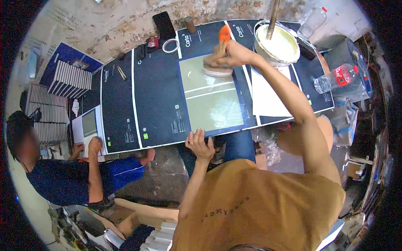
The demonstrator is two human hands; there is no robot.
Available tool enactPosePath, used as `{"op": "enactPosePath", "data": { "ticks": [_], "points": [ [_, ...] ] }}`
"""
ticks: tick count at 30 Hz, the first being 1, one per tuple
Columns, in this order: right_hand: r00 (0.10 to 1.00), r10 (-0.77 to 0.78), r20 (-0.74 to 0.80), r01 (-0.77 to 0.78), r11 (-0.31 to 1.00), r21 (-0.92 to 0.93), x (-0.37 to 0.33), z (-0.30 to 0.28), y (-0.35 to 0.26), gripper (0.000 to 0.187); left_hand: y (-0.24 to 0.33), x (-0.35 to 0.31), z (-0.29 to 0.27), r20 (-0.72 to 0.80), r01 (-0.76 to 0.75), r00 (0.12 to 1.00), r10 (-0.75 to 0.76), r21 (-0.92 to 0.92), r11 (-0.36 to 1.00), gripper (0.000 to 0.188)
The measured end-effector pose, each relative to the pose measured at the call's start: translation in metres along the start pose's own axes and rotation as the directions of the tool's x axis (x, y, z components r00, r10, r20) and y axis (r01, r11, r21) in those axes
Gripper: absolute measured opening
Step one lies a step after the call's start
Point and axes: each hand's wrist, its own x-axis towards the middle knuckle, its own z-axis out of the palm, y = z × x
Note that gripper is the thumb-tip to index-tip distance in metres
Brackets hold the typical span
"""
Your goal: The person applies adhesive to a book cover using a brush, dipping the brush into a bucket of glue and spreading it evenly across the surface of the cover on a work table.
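Observation:
My right hand (236, 54) is closed round a wide brush (217, 70) with an orange handle end. The bristles, smeared by motion, lie over the far part of a blue-edged cover sheet (215, 112). Two grey-green panels sit on this sheet, parted by a white strip, and the nearer one looks wet and shiny. At the sheet's near edge my left hand (201, 144) rests with fingers stretched out, holding nothing. A bucket of cream-coloured paste (278, 45) stands right of the brush, with a stick (273, 20) upright in it.
White paper (270, 98) lies right of the sheet. Bottles (337, 78) stand at the right end. A tape roll (170, 46) and black phone (164, 25) are at the back. A co-worker (63, 178) handles another sheet at left, near stacked books (71, 79).

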Motion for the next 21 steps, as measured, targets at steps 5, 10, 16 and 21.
{"op": "enactPosePath", "data": {
  "ticks": [5, 10, 16, 21],
  "points": [
    [0.892, 0.395, -0.221, -0.449, 0.834, -0.320, 0.024, -0.034, 0.034, 0.039, -0.003, 0.004, 0.002, 0.005, -0.034, 0.999, 0.034, 0.017, 0.999, 0.041],
    [0.982, 0.100, 0.161, -0.117, 0.988, 0.100, 0.037, -0.022, 0.020, 0.026, 0.000, 0.002, 0.007, 0.000, -0.030, 1.000, 0.030, 0.014, 0.999, 0.048],
    [0.966, 0.202, 0.160, -0.150, 0.945, -0.290, 0.090, -0.035, 0.017, 0.023, 0.000, 0.006, 0.007, 0.007, -0.042, 0.999, 0.042, -0.008, 0.999, 0.045],
    [0.837, -0.080, 0.542, -0.001, 0.989, 0.147, 0.095, 0.023, -0.047, 0.027, 0.002, 0.002, 0.009, -0.061, -0.005, 0.998, 0.005, 0.006, 1.000, 0.043]
  ]
}}
